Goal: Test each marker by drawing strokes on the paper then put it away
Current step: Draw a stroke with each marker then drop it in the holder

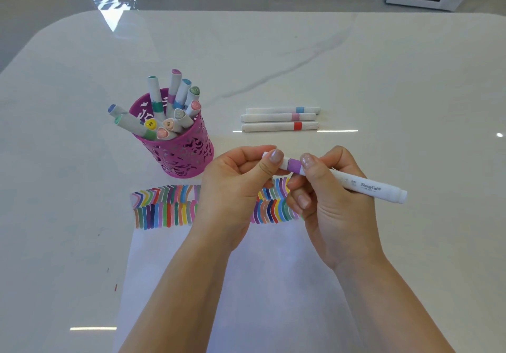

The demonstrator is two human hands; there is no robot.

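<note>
1. My left hand [232, 188]: fingers pinch the purple-band marker [369, 187] at its left end.
2. My right hand [331, 205]: fingers grasp the barrel just right of the band.
3. Marker spans both hands, over the paper [273, 270].

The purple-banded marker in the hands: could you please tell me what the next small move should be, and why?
Probably pull the cap off with the left hand: it pinches the capped end of the marker, the right hand grips the barrel, and the paper lies beneath.
</note>
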